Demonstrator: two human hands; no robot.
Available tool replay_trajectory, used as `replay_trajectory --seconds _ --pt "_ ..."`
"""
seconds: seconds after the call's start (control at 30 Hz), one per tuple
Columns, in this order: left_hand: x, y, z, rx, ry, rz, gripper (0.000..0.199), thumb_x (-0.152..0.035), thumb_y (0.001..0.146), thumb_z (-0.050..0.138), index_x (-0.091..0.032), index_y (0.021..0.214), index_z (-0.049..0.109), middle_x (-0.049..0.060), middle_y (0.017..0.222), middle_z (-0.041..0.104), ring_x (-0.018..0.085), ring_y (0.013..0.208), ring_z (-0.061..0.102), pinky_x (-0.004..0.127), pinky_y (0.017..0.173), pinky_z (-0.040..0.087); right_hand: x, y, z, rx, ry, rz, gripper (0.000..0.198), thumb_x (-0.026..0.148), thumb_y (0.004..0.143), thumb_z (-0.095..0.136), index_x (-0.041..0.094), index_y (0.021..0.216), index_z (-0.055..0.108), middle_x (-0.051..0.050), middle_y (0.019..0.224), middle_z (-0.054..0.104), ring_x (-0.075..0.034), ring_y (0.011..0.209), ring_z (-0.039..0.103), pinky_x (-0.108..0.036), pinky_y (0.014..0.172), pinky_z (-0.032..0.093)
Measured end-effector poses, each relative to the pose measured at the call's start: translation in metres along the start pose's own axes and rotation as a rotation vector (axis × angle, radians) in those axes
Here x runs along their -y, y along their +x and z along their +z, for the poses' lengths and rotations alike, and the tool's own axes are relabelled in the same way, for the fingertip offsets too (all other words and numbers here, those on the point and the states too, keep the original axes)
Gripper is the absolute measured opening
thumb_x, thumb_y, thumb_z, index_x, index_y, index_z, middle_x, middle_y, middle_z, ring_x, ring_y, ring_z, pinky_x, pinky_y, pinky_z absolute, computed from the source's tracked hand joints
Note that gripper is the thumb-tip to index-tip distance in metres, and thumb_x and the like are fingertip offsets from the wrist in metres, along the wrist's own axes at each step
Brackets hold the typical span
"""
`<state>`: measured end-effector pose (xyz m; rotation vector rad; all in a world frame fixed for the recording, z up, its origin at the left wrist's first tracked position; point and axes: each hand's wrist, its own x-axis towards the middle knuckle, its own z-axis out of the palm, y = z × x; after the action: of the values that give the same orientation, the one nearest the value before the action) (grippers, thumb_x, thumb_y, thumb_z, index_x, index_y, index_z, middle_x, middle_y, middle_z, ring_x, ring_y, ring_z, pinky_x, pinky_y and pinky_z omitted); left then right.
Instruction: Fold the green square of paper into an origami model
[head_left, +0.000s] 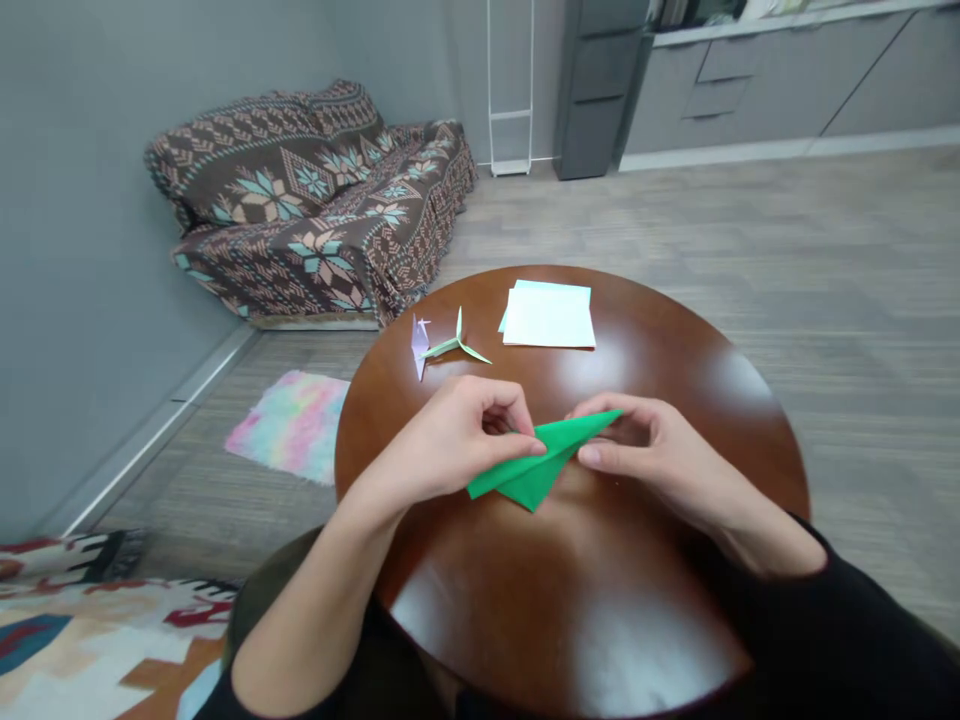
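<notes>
Green folded paper (559,450) is btwn both hands, over the round brown table (540,600). Long axis runs diag: broad end near-L, sharp tip far-R, i.e. pointing right + slightly away from wearer. Another corner points down toward wearer; can't tell if it touches the tabletop. L hand (480,435): thumb + index pinched on paper approx mid-length. R hand (649,440): at tip end, thumb/fingers w/ narrow gap, fingers partly behind paper, can't tell if gripping. Beyond L hand: pale green folded piece (450,345), slim arms splayed, beside lilac folded piece (418,345). Far side: paper stack (551,318), white on top, pale blue edge showing; top face washed out, can't tell re print.
</notes>
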<state>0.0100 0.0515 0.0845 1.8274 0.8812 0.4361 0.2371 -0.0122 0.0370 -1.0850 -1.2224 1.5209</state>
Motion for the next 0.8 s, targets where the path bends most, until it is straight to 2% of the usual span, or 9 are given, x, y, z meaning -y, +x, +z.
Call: replay_trajectory --seconds 0.07,0.17,0.3,0.47,0.8 --pt "-0.0008 0.0004 0.0044 -0.01 -0.035 0.01 0.015 -0.022 0.079 0.079 -0.015 0.073 0.067 0.0 0.069 0.07 0.012 0.063 0.061 0.021 0.057 0.046 -0.0037 -0.0003 0.0013 -0.03 0.0 -0.015 0.017 0.032 0.081 0.087 0.021 0.086 0.075 -0.001 0.085 0.076 -0.016 0.078 0.067 -0.027 0.073 0.051" --pt "-0.0011 0.0007 0.0094 -0.037 -0.082 0.015 0.016 -0.02 0.078 0.08 -0.016 0.076 0.065 0.0 0.069 0.071 0.012 0.064 0.064 0.021 0.058 0.046 -0.008 -0.0002 0.0006 -0.102 -0.003 -0.049 0.015 0.033 0.082 0.086 0.021 0.083 0.078 -0.001 0.079 0.076 -0.016 0.073 0.063 -0.027 0.07 0.048" --pt "-0.0003 0.001 0.0118 -0.054 -0.106 -0.004 0.015 -0.022 0.079 0.08 -0.017 0.085 0.067 0.001 0.072 0.076 0.014 0.065 0.066 0.022 0.059 0.046 -0.009 -0.0002 -0.0011 -0.135 -0.032 -0.039 0.02 0.038 0.08 0.087 0.02 0.082 0.079 -0.003 0.079 0.077 -0.018 0.073 0.064 -0.03 0.069 0.048" --pt "0.0013 0.0006 0.011 -0.046 -0.096 -0.025 0.011 -0.024 0.08 0.079 -0.016 0.081 0.072 0.002 0.071 0.075 0.015 0.064 0.067 0.023 0.057 0.046 -0.008 -0.0008 -0.0018 -0.162 -0.091 -0.019 0.026 0.044 0.077 0.088 0.02 0.079 0.08 -0.004 0.076 0.077 -0.02 0.071 0.065 -0.031 0.066 0.049" --pt "0.0007 -0.0004 0.0105 -0.03 -0.083 -0.011 0.006 -0.021 0.081 0.078 -0.016 0.082 0.075 0.002 0.074 0.075 0.015 0.068 0.068 0.023 0.06 0.048 -0.0066 -0.0009 -0.0015 -0.168 -0.139 -0.04 0.027 0.045 0.077 0.087 0.02 0.072 0.078 -0.005 0.078 0.077 -0.021 0.071 0.066 -0.032 0.065 0.051"
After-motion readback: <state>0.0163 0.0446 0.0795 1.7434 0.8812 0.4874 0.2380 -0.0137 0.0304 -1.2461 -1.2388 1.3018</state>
